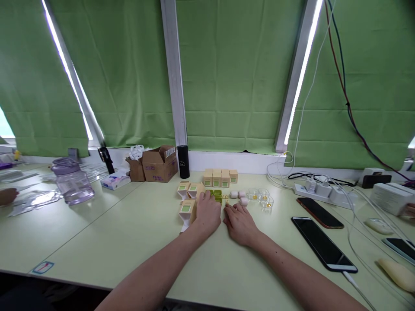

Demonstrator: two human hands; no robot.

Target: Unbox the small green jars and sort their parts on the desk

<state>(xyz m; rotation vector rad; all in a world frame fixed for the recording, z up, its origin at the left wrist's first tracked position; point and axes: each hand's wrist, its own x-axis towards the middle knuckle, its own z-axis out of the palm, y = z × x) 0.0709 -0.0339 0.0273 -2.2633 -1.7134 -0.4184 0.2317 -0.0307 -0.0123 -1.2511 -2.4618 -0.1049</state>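
Observation:
My left hand (208, 212) lies palm down on the table, fingers stretched toward small green pieces (216, 195) and touching an opened tan carton (187, 211). My right hand (239, 221) rests beside it, fingers spread flat near a tiny yellow part (226, 201). Two more opened cartons (190, 189) lie just behind. A row of several closed tan boxes with green labels (220, 177) stands further back. White capsule-like cases (239, 197) and clear plastic trays (261, 197) sit to the right of the hands.
Two phones (322, 242) lie at right, with a power strip (319, 190) and cables. A black cylinder (183, 161), cardboard box (160, 164), tissue pack (115, 180) and purple jug (72, 180) stand at left. Other people's hands show at far left (7, 196) and far right (409, 210).

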